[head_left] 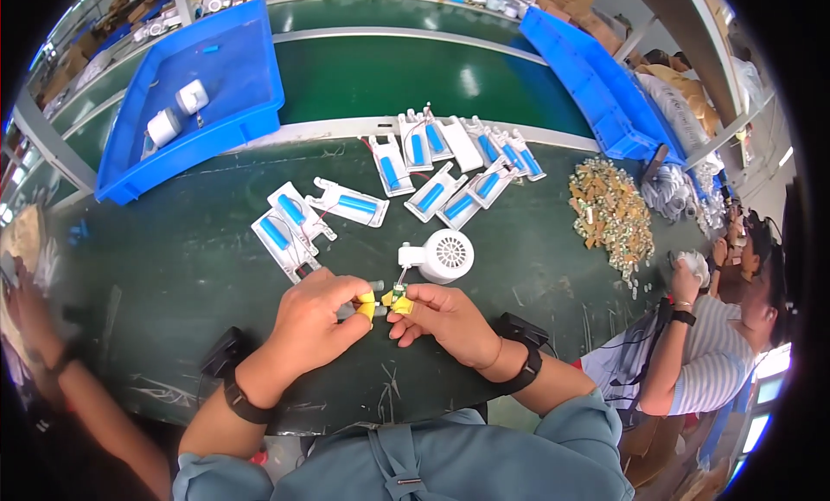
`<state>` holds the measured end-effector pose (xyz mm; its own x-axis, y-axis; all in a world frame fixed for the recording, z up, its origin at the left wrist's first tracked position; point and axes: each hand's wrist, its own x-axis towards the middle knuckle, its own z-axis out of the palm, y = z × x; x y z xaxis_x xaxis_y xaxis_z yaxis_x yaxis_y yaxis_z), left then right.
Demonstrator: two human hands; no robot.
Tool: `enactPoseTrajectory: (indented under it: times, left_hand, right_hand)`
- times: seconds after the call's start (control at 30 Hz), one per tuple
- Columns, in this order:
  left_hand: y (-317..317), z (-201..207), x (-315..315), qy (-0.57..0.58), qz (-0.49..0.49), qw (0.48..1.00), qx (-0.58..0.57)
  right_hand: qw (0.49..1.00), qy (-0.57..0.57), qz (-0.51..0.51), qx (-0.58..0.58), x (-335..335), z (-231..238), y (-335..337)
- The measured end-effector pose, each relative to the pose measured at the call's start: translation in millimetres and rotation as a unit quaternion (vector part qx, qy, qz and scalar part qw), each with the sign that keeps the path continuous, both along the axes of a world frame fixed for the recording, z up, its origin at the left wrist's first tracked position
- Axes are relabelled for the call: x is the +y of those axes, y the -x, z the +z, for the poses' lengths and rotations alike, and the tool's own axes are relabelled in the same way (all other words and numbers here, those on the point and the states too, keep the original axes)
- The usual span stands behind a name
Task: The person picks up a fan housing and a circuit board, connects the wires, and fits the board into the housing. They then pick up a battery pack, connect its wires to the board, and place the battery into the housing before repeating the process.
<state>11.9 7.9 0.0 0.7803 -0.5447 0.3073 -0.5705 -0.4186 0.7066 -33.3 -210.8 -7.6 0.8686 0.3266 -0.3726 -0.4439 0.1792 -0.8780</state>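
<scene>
My right hand (pixel 454 324) pinches a small green circuit board (pixel 399 290) between yellow-covered fingertips. Thin leads appear to run from the board up to the neck of a white round fan head (pixel 448 256), which lies on the bench with its slotted grille upward. Facing it, my left hand (pixel 320 318) is closed in a pinch, its fingertips also in yellow covers and almost meeting the board. What the left fingers grip is mostly hidden; greyish, translucent bits show around them. Just beyond the left hand lies a white handle shell (pixel 275 233) with a blue battery cell.
Several more white shells with blue cells (pixel 437 192) lie across the bench. A heap of small circuit boards (pixel 611 214) is at right. Blue trays (pixel 251 125) (pixel 596 95) stand on both far sides, before a green conveyor (pixel 415 77). Co-workers' arms (pixel 679 328) are at both sides.
</scene>
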Motion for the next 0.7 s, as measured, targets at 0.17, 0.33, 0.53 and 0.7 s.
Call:
enactPoseTrajectory:
  times: [0.17, 0.33, 0.53, 0.7]
  left_hand:
    - [-1, -1, -5, -0.018, -0.020, 0.999, -0.041]
    - [0, -3, -8, -0.003, -0.034, 0.999, -0.001]
    - [-2, -3, -8, -0.005, -0.051, 0.999, -0.009]
    - [-1, -2, -7, -0.002, -0.070, 0.997, -0.016]
  right_hand:
    - [1.000, -0.007, 0.018, 0.012, -3, 0, 2]
    - [0.998, 0.024, 0.053, -0.007, -1, 0, 6]
    - [0.996, 0.058, 0.052, -0.042, 2, -1, 9]
    - [0.979, 0.158, 0.071, -0.104, 5, 0, 13]
